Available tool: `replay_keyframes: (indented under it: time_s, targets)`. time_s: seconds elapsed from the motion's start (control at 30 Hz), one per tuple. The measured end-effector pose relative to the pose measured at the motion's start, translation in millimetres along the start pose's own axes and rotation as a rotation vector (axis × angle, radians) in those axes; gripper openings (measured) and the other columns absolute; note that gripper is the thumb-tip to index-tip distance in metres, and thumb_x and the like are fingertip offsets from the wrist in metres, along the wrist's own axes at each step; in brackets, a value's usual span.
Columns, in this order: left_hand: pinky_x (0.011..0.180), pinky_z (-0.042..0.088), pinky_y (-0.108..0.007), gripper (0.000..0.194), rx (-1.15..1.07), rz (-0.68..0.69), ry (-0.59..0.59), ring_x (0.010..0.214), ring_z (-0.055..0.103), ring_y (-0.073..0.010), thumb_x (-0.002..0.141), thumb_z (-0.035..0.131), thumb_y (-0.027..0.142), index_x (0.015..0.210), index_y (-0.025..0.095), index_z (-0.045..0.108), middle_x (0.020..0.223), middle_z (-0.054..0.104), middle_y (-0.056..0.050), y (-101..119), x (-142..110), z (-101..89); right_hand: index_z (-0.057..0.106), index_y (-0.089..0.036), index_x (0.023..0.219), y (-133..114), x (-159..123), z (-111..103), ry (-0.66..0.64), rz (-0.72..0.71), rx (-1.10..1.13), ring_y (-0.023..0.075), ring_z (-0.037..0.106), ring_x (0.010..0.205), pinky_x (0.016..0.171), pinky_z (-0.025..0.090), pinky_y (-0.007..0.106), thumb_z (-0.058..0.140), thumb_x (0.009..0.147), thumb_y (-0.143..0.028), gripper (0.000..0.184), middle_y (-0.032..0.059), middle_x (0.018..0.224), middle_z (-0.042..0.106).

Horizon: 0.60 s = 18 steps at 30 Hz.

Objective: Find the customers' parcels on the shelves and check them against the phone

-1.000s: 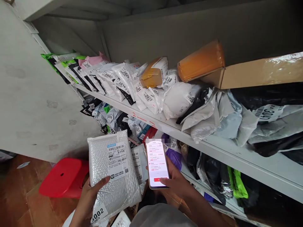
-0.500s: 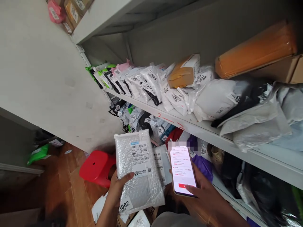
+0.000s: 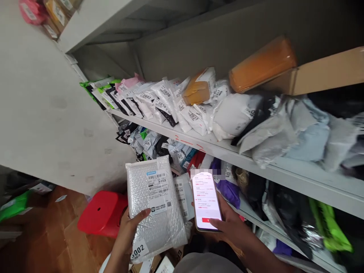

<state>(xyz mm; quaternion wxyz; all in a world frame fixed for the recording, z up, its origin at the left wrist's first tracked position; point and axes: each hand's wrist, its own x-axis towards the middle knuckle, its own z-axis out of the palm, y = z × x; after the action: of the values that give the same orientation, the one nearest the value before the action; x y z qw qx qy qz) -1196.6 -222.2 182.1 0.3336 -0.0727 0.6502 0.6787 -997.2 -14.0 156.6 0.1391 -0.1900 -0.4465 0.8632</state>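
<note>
My left hand (image 3: 129, 227) grips a silvery bubble-wrap mailer (image 3: 156, 223) by its left edge, the thumb lying on its front. A printed shipping label covers its upper face, and a sticker reading 3002 sits at the bottom corner. In my right hand (image 3: 224, 222) is a smartphone (image 3: 205, 204) with a lit screen showing a list. My right thumb rests on the red button near the screen's bottom. Between mailer and phone shows part of a pale labelled parcel (image 3: 183, 197); what supports it is hidden.
Numbered parcels (image 3: 166, 96) line the white shelf (image 3: 187, 138), with more on lower levels. An orange-wrapped box (image 3: 263, 66) and a cardboard box (image 3: 327, 72) lie at the right. A red stool (image 3: 99, 214) stands on the wooden floor at left, beside the white wall (image 3: 51, 113).
The view has swung rightward, so the shelf and stool sit further left and more of the right-hand parcels show. Both hands keep their holds on the mailer and smartphone.
</note>
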Motion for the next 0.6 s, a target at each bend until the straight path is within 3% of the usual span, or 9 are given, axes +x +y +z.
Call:
replay_keyframes:
  time_s: [0.17, 0.33, 0.5, 0.6]
  targets:
    - [0.072, 0.057, -0.041, 0.063, 0.005, -0.045, 0.045, 0.084, 0.071, -0.0318, 0.054, 0.083, 0.023, 0.112, 0.017, 0.059, 0.095, 0.075, -0.01, -13, -10, -0.8, 0.03, -0.029, 0.14, -2, -11, -9, -0.063, -0.022, 0.048, 0.0337, 0.056, 0.119, 0.096, 0.045, 0.055, 0.076, 0.066, -0.02, 0.088, 0.0114, 0.13, 0.062]
    - [0.07, 0.058, -0.039, 0.054, -0.035, -0.04, 0.185, 0.082, 0.071, -0.0304, 0.062, 0.077, 0.021, 0.114, 0.017, 0.061, 0.095, 0.075, -0.01, -49, -31, -10.1, 0.039, -0.029, 0.135, -10, -31, -21, -0.057, 0.001, 0.013, 0.0306, 0.058, 0.117, 0.098, 0.045, 0.052, 0.07, 0.061, -0.01, 0.082, 0.007, 0.128, 0.064]
    - [0.07, 0.058, -0.043, 0.057, -0.18, -0.319, 0.182, 0.076, 0.072, -0.0309, 0.07, 0.073, 0.026, 0.122, 0.014, 0.056, 0.088, 0.075, -0.013, -94, -65, -27.6, 0.032, -0.03, 0.14, -18, -47, -34, -0.144, 0.047, 0.05, 0.0321, 0.054, 0.122, 0.102, 0.041, 0.054, 0.078, 0.063, -0.021, 0.091, 0.0085, 0.131, 0.062]
    - [0.064, 0.058, -0.04, 0.043, -0.316, -0.446, 0.277, 0.067, 0.071, -0.0291, 0.081, 0.061, 0.032, 0.117, 0.008, 0.057, 0.072, 0.073, -0.012, -129, -99, -33.5, 0.038, -0.031, 0.138, -12, -62, -48, -0.205, 0.069, 0.03, 0.0323, 0.055, 0.121, 0.104, 0.041, 0.052, 0.083, 0.064, -0.031, 0.086, 0.0087, 0.13, 0.063]
